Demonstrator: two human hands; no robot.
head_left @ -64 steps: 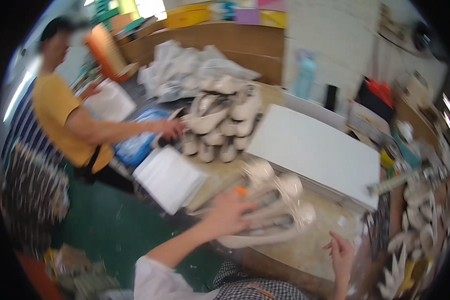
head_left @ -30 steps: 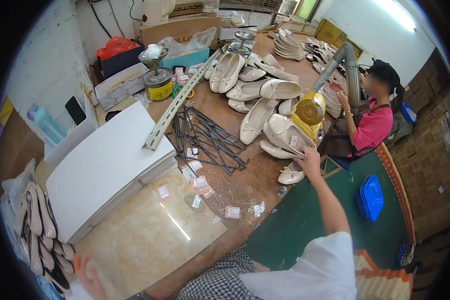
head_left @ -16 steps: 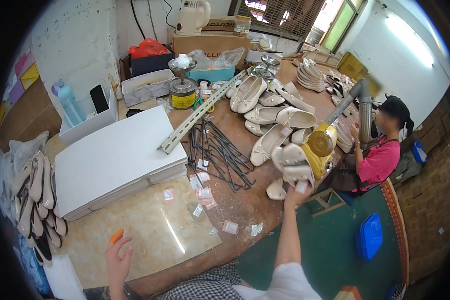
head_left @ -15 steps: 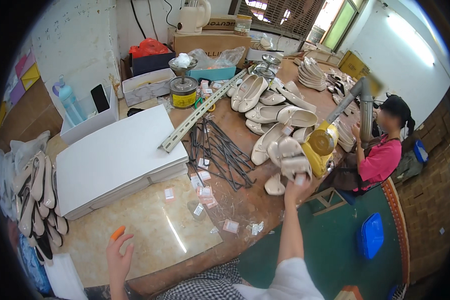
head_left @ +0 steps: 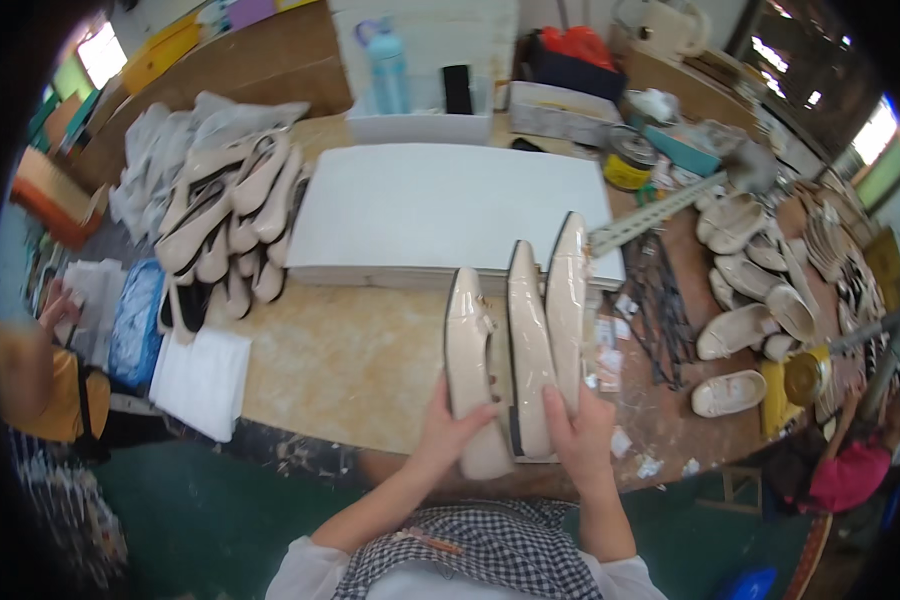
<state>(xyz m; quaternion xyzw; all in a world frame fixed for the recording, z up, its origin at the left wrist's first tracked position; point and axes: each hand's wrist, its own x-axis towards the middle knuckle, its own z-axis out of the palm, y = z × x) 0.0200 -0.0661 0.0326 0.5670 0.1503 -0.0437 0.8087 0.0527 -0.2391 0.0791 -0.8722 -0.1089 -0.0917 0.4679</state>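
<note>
Three glossy beige flat shoes with dark soles stand on end between my hands over the table's front edge, toes up. My left hand (head_left: 444, 432) is closed round the lower part of the left flat shoe (head_left: 466, 345). The middle flat shoe (head_left: 530, 345) and the right flat shoe (head_left: 568, 300) are together in my right hand (head_left: 583, 430), its thumb across them. A narrow gap separates the left shoe from the other two. Behind their toes lies a stack of white sheets (head_left: 440, 205).
Beige flats (head_left: 235, 210) are piled at left beside folded white sheets (head_left: 205, 385). More flats (head_left: 740, 280), black metal hooks (head_left: 660, 310), a slotted metal bar (head_left: 660, 212) and a yellow-labelled can (head_left: 628, 160) lie at right. Co-workers sit at both sides.
The view has swung left. My right hand has brought flats from the right-hand pile to in front of me. My left hand, open and empty before, now grips one shoe.
</note>
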